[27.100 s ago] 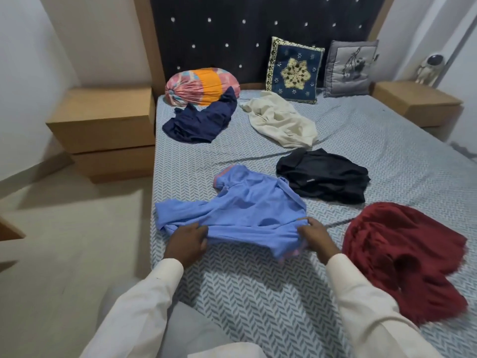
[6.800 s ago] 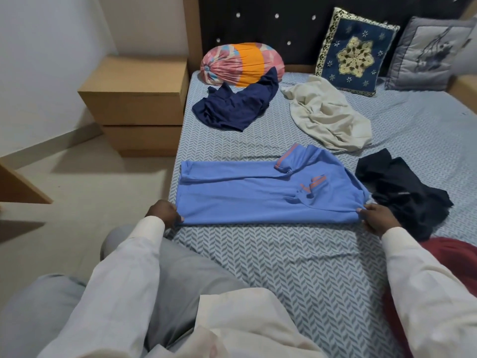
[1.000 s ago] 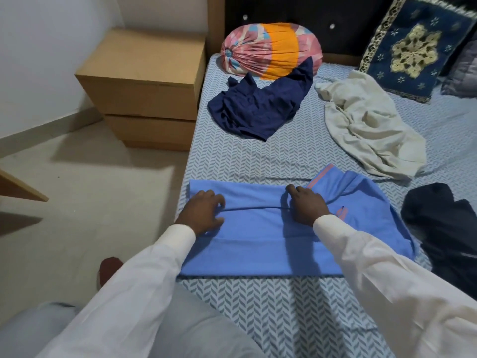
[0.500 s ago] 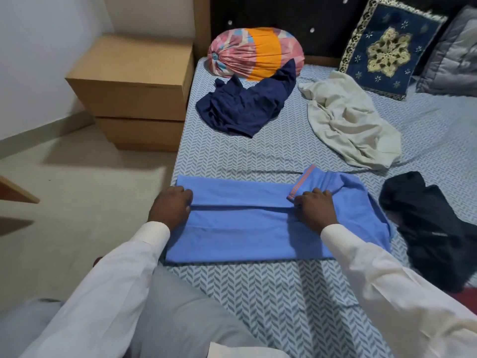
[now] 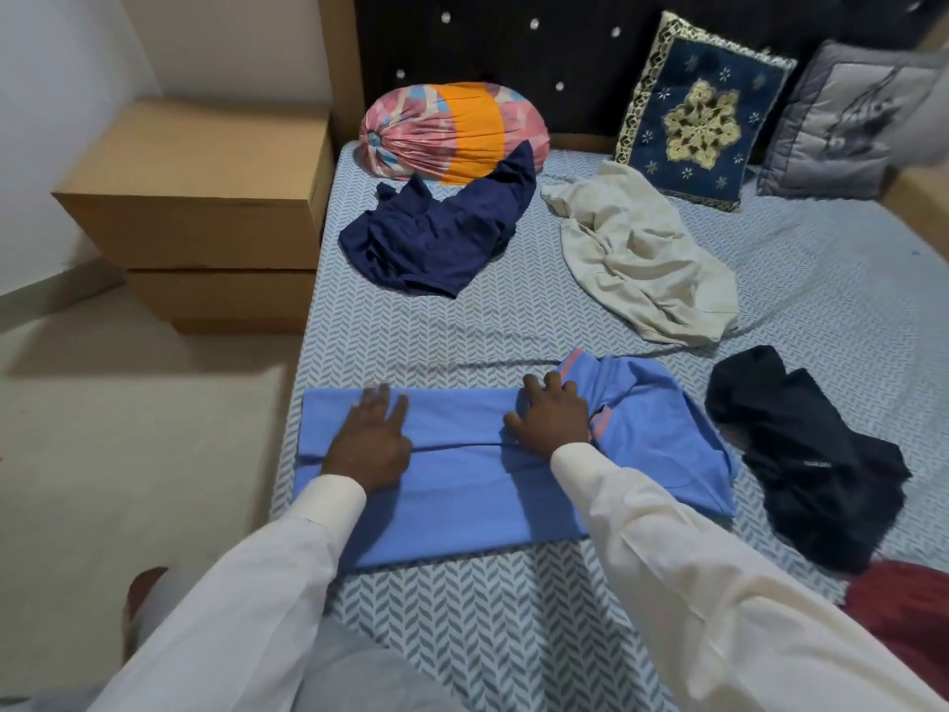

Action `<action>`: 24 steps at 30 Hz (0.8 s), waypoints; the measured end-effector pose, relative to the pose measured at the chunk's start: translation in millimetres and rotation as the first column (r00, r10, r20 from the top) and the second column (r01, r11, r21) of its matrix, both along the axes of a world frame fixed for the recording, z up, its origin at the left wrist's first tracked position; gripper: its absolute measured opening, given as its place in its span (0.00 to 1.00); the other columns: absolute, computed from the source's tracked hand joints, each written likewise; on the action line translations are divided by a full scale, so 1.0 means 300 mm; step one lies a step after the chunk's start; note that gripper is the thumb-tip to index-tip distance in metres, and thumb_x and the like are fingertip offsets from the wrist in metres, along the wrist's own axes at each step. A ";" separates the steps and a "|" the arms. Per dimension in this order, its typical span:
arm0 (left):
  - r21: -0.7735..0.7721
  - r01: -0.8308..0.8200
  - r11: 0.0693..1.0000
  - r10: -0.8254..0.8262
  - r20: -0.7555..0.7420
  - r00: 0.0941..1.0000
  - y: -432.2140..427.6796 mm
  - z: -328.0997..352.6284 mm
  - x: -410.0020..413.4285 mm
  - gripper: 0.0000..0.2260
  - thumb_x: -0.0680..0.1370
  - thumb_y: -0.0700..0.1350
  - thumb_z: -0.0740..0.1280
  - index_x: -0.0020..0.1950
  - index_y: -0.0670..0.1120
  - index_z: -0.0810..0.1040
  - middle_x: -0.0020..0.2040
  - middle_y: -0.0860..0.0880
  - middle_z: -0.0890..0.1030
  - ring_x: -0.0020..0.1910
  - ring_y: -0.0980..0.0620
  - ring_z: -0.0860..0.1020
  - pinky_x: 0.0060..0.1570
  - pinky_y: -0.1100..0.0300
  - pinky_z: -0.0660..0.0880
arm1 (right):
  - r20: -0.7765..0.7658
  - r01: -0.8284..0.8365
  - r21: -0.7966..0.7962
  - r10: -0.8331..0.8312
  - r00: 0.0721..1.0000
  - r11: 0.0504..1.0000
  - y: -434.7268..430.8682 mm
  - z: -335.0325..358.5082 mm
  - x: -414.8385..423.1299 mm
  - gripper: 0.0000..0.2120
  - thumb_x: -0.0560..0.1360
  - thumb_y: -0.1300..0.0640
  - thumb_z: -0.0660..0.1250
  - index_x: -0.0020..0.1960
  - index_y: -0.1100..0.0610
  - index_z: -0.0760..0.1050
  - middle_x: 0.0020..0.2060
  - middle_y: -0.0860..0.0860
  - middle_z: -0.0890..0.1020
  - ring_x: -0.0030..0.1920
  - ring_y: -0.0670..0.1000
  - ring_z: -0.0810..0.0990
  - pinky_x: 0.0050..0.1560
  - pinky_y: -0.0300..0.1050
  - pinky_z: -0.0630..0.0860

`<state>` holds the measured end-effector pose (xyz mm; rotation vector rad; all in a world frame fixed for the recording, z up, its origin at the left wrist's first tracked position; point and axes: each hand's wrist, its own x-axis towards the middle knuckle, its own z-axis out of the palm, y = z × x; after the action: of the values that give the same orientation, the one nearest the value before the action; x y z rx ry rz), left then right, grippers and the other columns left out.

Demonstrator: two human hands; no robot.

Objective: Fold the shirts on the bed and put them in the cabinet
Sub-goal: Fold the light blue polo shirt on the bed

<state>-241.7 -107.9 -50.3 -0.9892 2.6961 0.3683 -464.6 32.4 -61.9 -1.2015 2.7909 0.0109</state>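
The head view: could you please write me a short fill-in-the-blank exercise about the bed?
1. The left hand and right hand rest on a shirt coloured light ____.
2. The navy shirt touches a bolster whose middle band is ____.
3. The black shirt lies to the ____ of the shirt under the hands.
Missing words: blue; orange; right.

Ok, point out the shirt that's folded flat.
The light blue shirt, pressed flat under the left hand and right hand; the navy, cream, black and red shirts lie crumpled.

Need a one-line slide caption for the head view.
Left hand and right hand press a part-folded blue shirt flat on the bed.
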 end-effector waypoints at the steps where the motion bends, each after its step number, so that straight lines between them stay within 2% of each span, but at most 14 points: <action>1: 0.079 0.047 0.996 -0.044 -0.043 0.998 0.039 -0.002 -0.027 0.32 0.79 0.57 0.46 0.81 0.48 0.45 0.80 0.42 0.42 0.79 0.42 0.41 0.76 0.47 0.43 | 0.079 0.090 -0.030 -0.087 0.993 0.996 -0.013 0.007 -0.009 0.31 0.70 0.38 0.63 0.68 0.52 0.67 0.64 0.57 0.69 0.60 0.63 0.72 0.55 0.56 0.72; 4: 0.209 0.098 0.973 -0.102 0.010 0.995 0.128 -0.048 -0.062 0.33 0.79 0.69 0.44 0.80 0.56 0.41 0.80 0.47 0.36 0.78 0.43 0.36 0.74 0.40 0.39 | 0.255 0.347 -0.090 -0.316 0.914 0.933 -0.036 0.030 -0.069 0.34 0.73 0.38 0.63 0.73 0.53 0.59 0.69 0.59 0.64 0.62 0.65 0.73 0.59 0.56 0.72; 6: 0.179 0.118 0.977 -0.133 0.073 0.988 0.153 -0.089 -0.049 0.45 0.65 0.79 0.31 0.78 0.59 0.36 0.78 0.49 0.32 0.76 0.42 0.32 0.71 0.37 0.35 | 0.299 0.429 -0.050 -0.396 0.868 0.902 -0.042 0.042 -0.106 0.37 0.75 0.44 0.64 0.77 0.55 0.53 0.72 0.61 0.63 0.63 0.64 0.75 0.60 0.53 0.71; 7: 0.156 0.129 0.979 -0.144 0.086 0.986 0.157 -0.103 -0.045 0.51 0.58 0.80 0.25 0.78 0.60 0.35 0.77 0.49 0.30 0.76 0.42 0.30 0.71 0.36 0.34 | 0.322 0.452 -0.027 -0.421 0.848 0.891 -0.043 0.051 -0.121 0.39 0.74 0.47 0.66 0.78 0.56 0.50 0.72 0.61 0.63 0.63 0.63 0.75 0.60 0.52 0.72; 9: 0.147 0.130 0.981 -0.144 0.090 0.985 0.154 -0.113 -0.046 0.56 0.51 0.80 0.21 0.77 0.61 0.34 0.77 0.49 0.29 0.75 0.42 0.29 0.71 0.36 0.34 | 0.369 0.483 -0.002 -0.448 0.814 0.875 -0.042 0.068 -0.150 0.40 0.71 0.52 0.70 0.76 0.59 0.53 0.69 0.61 0.67 0.63 0.62 0.76 0.59 0.50 0.73; 12: 0.189 0.118 0.975 -0.138 0.096 0.986 0.149 -0.095 -0.053 0.57 0.49 0.81 0.22 0.77 0.61 0.35 0.77 0.50 0.30 0.76 0.43 0.29 0.71 0.36 0.34 | 0.538 0.600 -0.127 -0.453 0.711 0.790 -0.028 0.091 -0.226 0.25 0.74 0.52 0.68 0.66 0.61 0.68 0.63 0.60 0.77 0.62 0.61 0.77 0.58 0.50 0.74; 14: 0.190 0.113 0.975 -0.131 0.085 0.988 0.147 -0.098 -0.056 0.58 0.49 0.81 0.23 0.77 0.61 0.35 0.77 0.50 0.30 0.76 0.43 0.30 0.71 0.37 0.34 | 0.764 0.749 -0.217 -0.370 0.529 0.626 0.002 0.108 -0.281 0.13 0.76 0.55 0.65 0.56 0.60 0.76 0.55 0.59 0.83 0.55 0.59 0.82 0.54 0.49 0.80; 15: 0.189 0.112 0.976 -0.130 0.085 0.988 0.146 -0.101 -0.057 0.58 0.49 0.81 0.23 0.77 0.61 0.35 0.77 0.50 0.30 0.76 0.43 0.30 0.71 0.36 0.34 | 0.884 0.842 -0.218 -0.265 0.385 0.494 0.026 0.123 -0.296 0.07 0.77 0.57 0.63 0.50 0.59 0.77 0.47 0.56 0.85 0.46 0.55 0.85 0.45 0.46 0.82; 17: 0.179 0.111 0.977 -0.129 0.090 0.988 0.150 -0.102 -0.057 0.55 0.53 0.83 0.27 0.77 0.61 0.34 0.76 0.51 0.29 0.76 0.43 0.30 0.71 0.36 0.34 | 0.990 0.957 -0.133 -0.017 0.143 0.257 0.099 0.140 -0.319 0.09 0.77 0.61 0.58 0.39 0.56 0.71 0.25 0.50 0.78 0.27 0.48 0.79 0.27 0.37 0.76; 18: 0.164 0.112 0.980 -0.129 0.098 0.987 0.150 -0.103 -0.055 0.51 0.58 0.83 0.32 0.77 0.60 0.34 0.76 0.50 0.29 0.76 0.42 0.30 0.72 0.36 0.34 | 0.994 0.973 -0.090 0.073 0.076 0.213 0.141 0.141 -0.332 0.11 0.76 0.63 0.57 0.36 0.54 0.67 0.21 0.49 0.74 0.23 0.47 0.75 0.26 0.36 0.74; 20: 0.143 0.112 0.983 -0.130 0.120 0.984 0.158 -0.102 -0.053 0.40 0.72 0.77 0.43 0.78 0.60 0.34 0.78 0.49 0.31 0.76 0.42 0.31 0.72 0.37 0.35 | 0.973 0.977 -0.071 0.231 0.023 0.201 0.229 0.159 -0.330 0.11 0.76 0.65 0.57 0.37 0.56 0.69 0.24 0.51 0.76 0.28 0.49 0.77 0.33 0.41 0.79; 21: 0.140 0.114 0.984 -0.131 0.120 0.984 0.159 -0.102 -0.051 0.38 0.75 0.73 0.47 0.78 0.60 0.35 0.78 0.49 0.31 0.76 0.42 0.31 0.72 0.37 0.35 | 0.952 0.978 -0.074 0.307 0.011 0.195 0.266 0.153 -0.333 0.08 0.76 0.66 0.59 0.40 0.59 0.74 0.30 0.53 0.80 0.34 0.51 0.80 0.42 0.46 0.81; 23: 0.134 0.124 0.983 -0.138 0.106 0.985 0.162 -0.102 -0.047 0.36 0.77 0.71 0.49 0.78 0.59 0.35 0.78 0.49 0.32 0.76 0.43 0.31 0.72 0.38 0.35 | 0.924 0.982 -0.076 0.381 0.005 0.172 0.343 0.125 -0.320 0.06 0.75 0.66 0.63 0.50 0.62 0.77 0.41 0.57 0.83 0.44 0.55 0.82 0.57 0.51 0.77; 24: 0.133 0.127 0.983 -0.140 0.091 0.986 0.161 -0.103 -0.042 0.36 0.78 0.70 0.49 0.78 0.58 0.36 0.78 0.49 0.32 0.77 0.43 0.32 0.73 0.38 0.35 | 0.927 0.984 -0.075 0.375 0.009 0.164 0.379 0.105 -0.305 0.07 0.74 0.66 0.65 0.52 0.62 0.77 0.43 0.58 0.83 0.46 0.55 0.81 0.58 0.51 0.75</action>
<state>-254.2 -59.5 -81.3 -0.7653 2.5952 0.4446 -556.1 146.2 -30.5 0.2647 1.3213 -1.9583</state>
